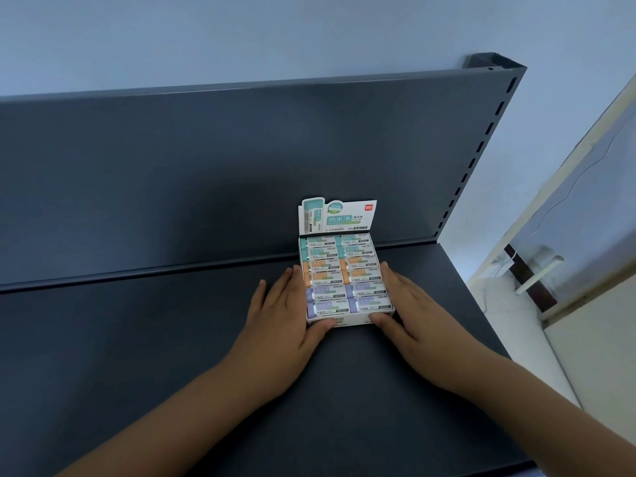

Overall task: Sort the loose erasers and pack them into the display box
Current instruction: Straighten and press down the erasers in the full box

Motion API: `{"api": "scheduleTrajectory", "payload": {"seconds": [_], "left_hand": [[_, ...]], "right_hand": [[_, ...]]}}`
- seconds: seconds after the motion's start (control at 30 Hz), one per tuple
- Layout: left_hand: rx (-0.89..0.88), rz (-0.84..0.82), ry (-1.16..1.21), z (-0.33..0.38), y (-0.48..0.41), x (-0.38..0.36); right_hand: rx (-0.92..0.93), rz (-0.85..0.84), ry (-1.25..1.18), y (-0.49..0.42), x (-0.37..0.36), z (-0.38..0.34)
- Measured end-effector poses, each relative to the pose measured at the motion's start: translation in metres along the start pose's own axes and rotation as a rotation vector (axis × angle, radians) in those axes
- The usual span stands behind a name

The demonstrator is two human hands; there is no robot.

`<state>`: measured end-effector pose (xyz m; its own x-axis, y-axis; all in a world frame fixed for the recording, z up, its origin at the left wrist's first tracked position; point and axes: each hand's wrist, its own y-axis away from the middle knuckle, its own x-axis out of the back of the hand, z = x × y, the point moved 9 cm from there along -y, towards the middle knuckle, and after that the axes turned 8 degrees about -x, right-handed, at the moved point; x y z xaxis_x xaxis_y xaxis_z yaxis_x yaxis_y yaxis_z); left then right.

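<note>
The dark grey metal shelf (137, 339) fills the left side, and its back panel (172, 173) of the same colour stands upright behind it, under a pale blue wall (241, 36). Near the middle, the left hand (287, 315) lies flat on the shelf with straight fingers along the left wall of the display box (354, 321), and its thumb touches the front wall of the box. The box stands on the shelf close to the back panel, and its printed header card (339, 216) is raised at the back. Inside, the erasers (344, 277) lie in two columns and are sorted by colour: teal ones (335, 246) at the back, orange ones (340, 270) in the middle, purple ones (347, 301) at the front. The right hand (409, 308) lies in the same way against the right wall, fingers straight and thumb on the front wall. So the two hands are apart, one on each side of the box, and they press against it without curling round it. Further right, a slotted upright post (481, 146) closes the back panel. Beyond the shelf edge a white rod (537, 275) shows, too blurred to name.
</note>
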<state>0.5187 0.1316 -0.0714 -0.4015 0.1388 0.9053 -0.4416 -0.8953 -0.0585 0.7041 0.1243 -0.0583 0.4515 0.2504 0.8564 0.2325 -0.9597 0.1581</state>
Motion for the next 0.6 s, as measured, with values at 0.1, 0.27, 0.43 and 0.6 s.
{"api": "scheduleTrajectory", "payload": {"seconds": [0.1,0.27,0.43,0.6], "left_hand": [[-0.022,0.021,0.053,-0.0004,-0.0027,0.0001],[-0.013,0.035,0.044,0.0015,-0.0019,-0.0001],[-0.034,0.054,0.075,0.0009,0.0003,0.0016],[-0.062,0.103,0.139,0.0060,0.0013,0.0090]], "right_hand": [[-0.017,0.028,0.016,-0.0006,-0.0022,-0.0001],[-0.013,0.067,0.016,-0.0020,-0.0032,0.0002],[0.000,0.059,-0.005,-0.0015,-0.0040,0.0019],[0.002,0.065,-0.042,0.0006,-0.0031,0.0026]]}}
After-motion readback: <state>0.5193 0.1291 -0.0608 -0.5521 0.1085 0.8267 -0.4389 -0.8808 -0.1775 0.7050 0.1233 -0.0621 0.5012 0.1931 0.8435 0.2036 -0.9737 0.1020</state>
